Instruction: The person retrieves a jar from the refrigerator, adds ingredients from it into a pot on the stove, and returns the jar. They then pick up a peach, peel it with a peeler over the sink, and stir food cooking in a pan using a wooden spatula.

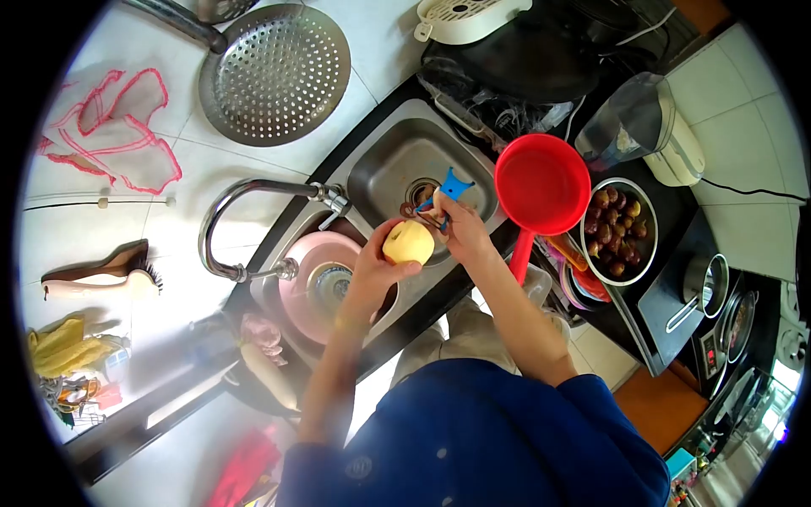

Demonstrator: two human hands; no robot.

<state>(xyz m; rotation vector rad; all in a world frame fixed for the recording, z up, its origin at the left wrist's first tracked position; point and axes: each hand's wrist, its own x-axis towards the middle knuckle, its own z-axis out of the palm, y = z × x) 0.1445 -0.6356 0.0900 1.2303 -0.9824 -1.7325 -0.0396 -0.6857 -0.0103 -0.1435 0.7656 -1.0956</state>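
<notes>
My left hand (372, 264) is wrapped round a pale yellow, peeled apple (410, 244), held over the sink's divider. Just to its right, my right hand (465, 230) grips a blue peeler (456, 183), whose forked handle end points up and away from me. Beyond both hands lies the steel sink basin (384, 165), with brownish peelings (408, 209) around its drain. Part of the peeler's head is hidden by the right hand's fingers.
A pink basin (306, 253) fills the left sink bowl beneath the curved faucet (221, 221). To the right are a red ladle (541, 182), a bowl of dark round fruit (649, 245) and a small pot (705, 283). A large skimmer (279, 76) hangs on the tiled wall.
</notes>
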